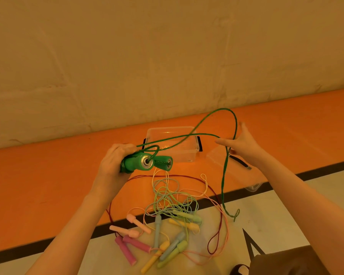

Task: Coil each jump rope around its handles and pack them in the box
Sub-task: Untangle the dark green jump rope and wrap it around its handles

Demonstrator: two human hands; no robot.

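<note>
My left hand (pixel 115 161) grips the two green handles (pixel 145 161) of a jump rope, held side by side above the floor. Its green rope (pixel 223 175) loops up from the handles, passes over my right hand (pixel 240 141), and hangs down to the floor. My right hand has its fingers spread, with the rope draped across them. Behind the handles stands the clear plastic box (pixel 173 143), with no lid on it. On the floor below lies a tangle of pastel jump ropes (pixel 167 221) with pink, blue, yellow and green handles.
The clear lid (pixel 218 155) lies to the right of the box on the orange floor band. A dark red rope (pixel 213 245) loops around the pile. A wall rises just behind the box. My knee (pixel 286 262) shows at the lower right.
</note>
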